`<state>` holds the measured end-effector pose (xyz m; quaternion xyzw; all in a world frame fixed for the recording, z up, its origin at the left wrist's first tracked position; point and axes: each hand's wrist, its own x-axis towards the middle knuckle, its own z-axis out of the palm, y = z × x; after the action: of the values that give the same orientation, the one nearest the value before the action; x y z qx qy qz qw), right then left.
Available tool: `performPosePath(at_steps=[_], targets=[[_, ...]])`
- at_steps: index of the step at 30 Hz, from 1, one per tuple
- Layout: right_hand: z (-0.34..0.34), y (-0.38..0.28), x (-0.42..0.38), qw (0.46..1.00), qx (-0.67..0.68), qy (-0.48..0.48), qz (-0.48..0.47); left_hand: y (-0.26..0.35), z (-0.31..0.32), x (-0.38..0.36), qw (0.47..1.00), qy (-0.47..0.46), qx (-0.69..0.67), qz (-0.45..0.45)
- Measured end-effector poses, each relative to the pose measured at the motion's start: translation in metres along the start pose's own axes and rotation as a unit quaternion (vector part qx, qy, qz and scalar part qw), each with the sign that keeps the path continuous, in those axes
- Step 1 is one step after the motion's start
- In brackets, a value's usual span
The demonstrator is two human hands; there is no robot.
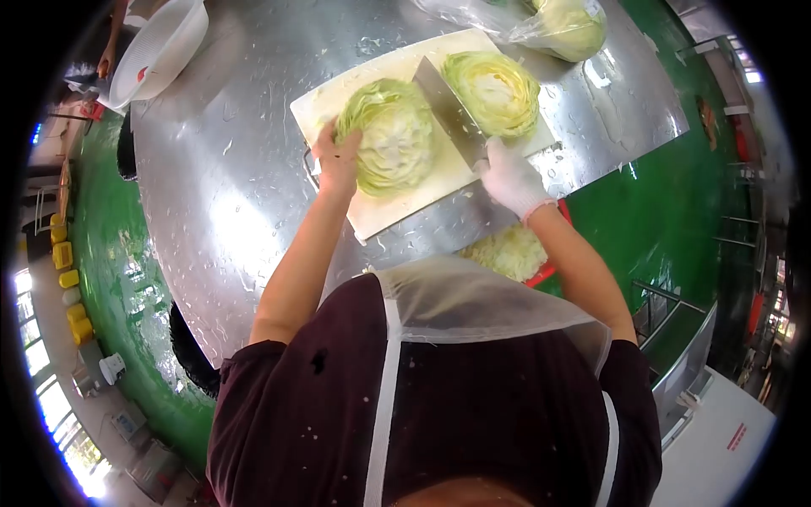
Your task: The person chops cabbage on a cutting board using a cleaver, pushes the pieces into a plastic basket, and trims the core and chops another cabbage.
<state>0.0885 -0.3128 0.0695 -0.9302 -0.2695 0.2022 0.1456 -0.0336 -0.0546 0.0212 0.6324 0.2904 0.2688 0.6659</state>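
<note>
Two cut halves of a cabbage lie cut side up on a pale cutting board. My bare left hand rests with spread fingers against the left side of the left cabbage half. In a white glove, my right hand is closed around the handle of a broad cleaver, and the handle itself is mostly hidden. The blade stands between the two halves, close beside the right cabbage half.
A wet steel table carries the board. At its far right lies a cabbage in a clear plastic bag; a white basket stands at the far left. Below the near edge, a red-rimmed container holds chopped cabbage.
</note>
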Motion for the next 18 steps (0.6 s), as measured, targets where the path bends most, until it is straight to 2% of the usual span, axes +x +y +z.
performPosePath(at_steps=[1, 2, 3, 4, 6, 7, 8, 10, 11, 14, 15, 17, 18], targets=[[0.001, -0.001, -0.001, 1.000, -0.020, 0.006, -0.002, 0.018, 0.004, -0.001, 0.988, 0.019, 0.100, 0.115], [0.001, -0.002, -0.003, 0.999, -0.040, 0.011, -0.005, 0.033, 0.009, -0.003, 0.953, 0.038, 0.198, 0.227], [0.000, -0.004, -0.004, 1.000, -0.010, 0.000, 0.006, 0.038, 0.013, -0.005, 0.931, 0.033, 0.194, 0.307], [-0.002, -0.007, -0.006, 1.000, 0.020, -0.012, 0.015, 0.032, 0.010, -0.006, 0.892, -0.019, 0.234, 0.387], [-0.014, -0.014, -0.011, 0.998, 0.047, -0.039, 0.013, 0.001, -0.001, -0.003, 0.781, -0.122, 0.303, 0.533], [-0.023, -0.018, -0.020, 0.997, 0.045, -0.055, 0.004, -0.021, -0.012, -0.005, 0.767, -0.216, 0.310, 0.519], [-0.026, -0.020, -0.027, 0.996, 0.043, -0.072, -0.005, -0.019, -0.018, -0.014, 0.748, -0.245, 0.363, 0.499], [-0.004, 0.002, -0.030, 0.990, 0.125, -0.061, 0.000, -0.007, -0.033, -0.037, 0.700, -0.301, 0.465, 0.451], [0.000, 0.005, -0.031, 0.989, 0.136, -0.057, 0.007, -0.003, -0.040, -0.040, 0.695, -0.314, 0.492, 0.420], [0.000, 0.003, -0.031, 0.992, 0.112, -0.043, 0.031, -0.017, -0.040, -0.036, 0.805, -0.189, 0.410, 0.384], [-0.004, -0.003, -0.030, 0.988, 0.135, -0.061, 0.050, -0.024, -0.038, -0.033, 0.821, -0.170, 0.415, 0.352], [-0.016, -0.019, -0.030, 0.975, 0.178, -0.095, 0.090, -0.031, -0.033, -0.033, 0.840, -0.170, 0.381, 0.347], [-0.021, -0.023, -0.030, 0.984, 0.168, -0.050, 0.035, -0.034, -0.029, -0.031, 0.849, -0.168, 0.363, 0.345]])
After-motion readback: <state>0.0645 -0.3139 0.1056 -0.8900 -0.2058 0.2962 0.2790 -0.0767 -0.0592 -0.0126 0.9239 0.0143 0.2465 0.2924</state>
